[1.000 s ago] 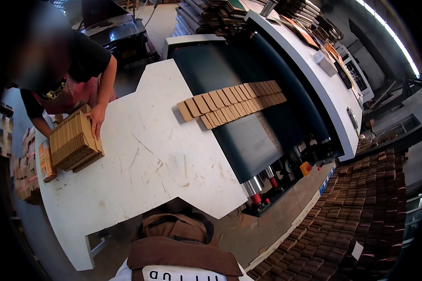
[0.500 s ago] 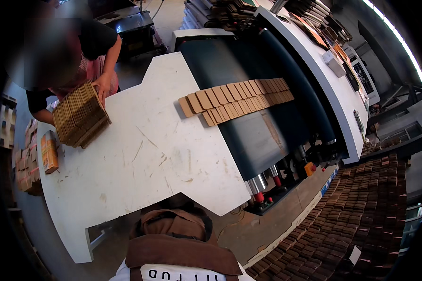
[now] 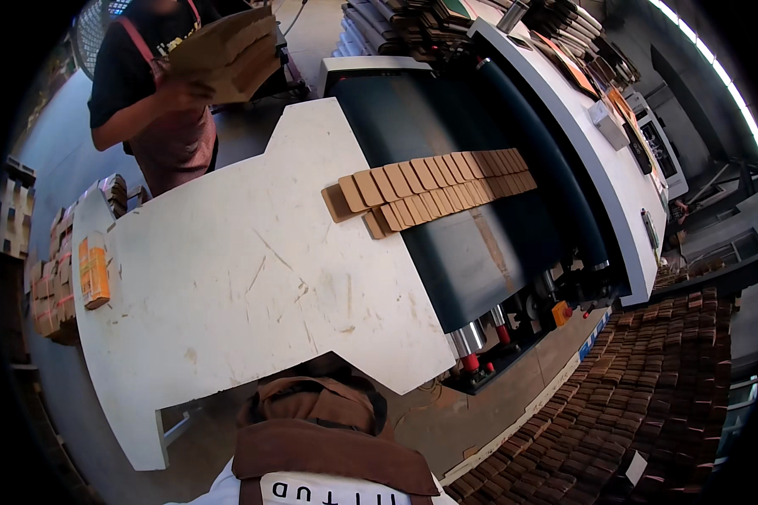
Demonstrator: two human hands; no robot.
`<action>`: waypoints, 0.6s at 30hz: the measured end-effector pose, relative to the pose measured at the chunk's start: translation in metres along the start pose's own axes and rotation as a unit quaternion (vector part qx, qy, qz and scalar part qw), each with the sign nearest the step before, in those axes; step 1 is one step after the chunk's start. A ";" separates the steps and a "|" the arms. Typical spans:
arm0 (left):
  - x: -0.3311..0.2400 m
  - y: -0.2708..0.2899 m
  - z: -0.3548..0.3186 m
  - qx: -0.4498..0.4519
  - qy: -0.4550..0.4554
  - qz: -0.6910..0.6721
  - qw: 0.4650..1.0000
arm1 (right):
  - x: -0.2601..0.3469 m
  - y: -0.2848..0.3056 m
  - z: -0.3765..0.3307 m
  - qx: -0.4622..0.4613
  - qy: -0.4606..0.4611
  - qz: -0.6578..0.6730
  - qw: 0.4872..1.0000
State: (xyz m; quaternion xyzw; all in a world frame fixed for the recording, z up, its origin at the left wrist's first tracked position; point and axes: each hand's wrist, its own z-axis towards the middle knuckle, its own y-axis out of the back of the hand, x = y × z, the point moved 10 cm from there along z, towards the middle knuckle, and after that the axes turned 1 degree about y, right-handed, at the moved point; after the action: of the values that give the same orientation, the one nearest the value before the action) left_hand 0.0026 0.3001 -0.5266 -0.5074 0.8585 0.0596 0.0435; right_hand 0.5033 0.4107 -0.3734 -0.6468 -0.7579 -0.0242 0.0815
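- The overlapped row of flat cardboard blanks (image 3: 434, 189) lies fanned across the dark conveyor belt (image 3: 472, 252), its near end resting on the white surface (image 3: 227, 278), likely so the pieces feed off in order.
- Neither of the wearer's hands is in view, so no grip can be judged.
- Across the surface, a co-worker's hand (image 3: 173, 93) clasps a cardboard stack (image 3: 227, 55) against an apron.
- An orange packet (image 3: 94, 271) sits at the surface's far left edge.

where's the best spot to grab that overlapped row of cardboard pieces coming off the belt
Probably at the leading end of the cardboard row, where the first pieces overhang onto the white table. Come from the table side, low and flat: the pieces lie shingled, so sliding in under that free end should gather them together.
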 end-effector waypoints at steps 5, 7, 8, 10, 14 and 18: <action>-0.002 0.007 -0.001 0.021 -0.005 0.025 0.999 | 0.001 0.000 -0.005 -0.010 -0.004 0.003 1.000; 0.000 0.007 -0.003 0.049 -0.005 0.048 0.998 | -0.001 0.001 -0.007 -0.016 -0.012 0.004 1.000; 0.000 0.008 -0.005 0.069 -0.004 0.063 0.996 | -0.003 0.001 -0.008 -0.018 -0.018 0.005 1.000; 0.000 0.008 -0.017 0.162 0.014 0.129 0.978 | -0.006 0.001 -0.008 -0.027 -0.026 0.013 0.999; -0.029 0.049 -0.040 0.320 -0.022 0.245 0.915 | -0.013 0.018 0.006 -0.063 -0.050 0.004 0.997; -0.244 0.166 -0.020 0.050 -0.271 0.057 0.960 | -0.014 0.057 0.074 -0.119 0.024 -0.042 0.992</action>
State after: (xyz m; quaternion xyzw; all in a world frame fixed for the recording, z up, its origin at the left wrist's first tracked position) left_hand -0.0254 0.5876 -0.4644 -0.4197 0.8438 0.1547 0.2965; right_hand 0.5550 0.4168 -0.4525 -0.6189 -0.7739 -0.1327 0.0213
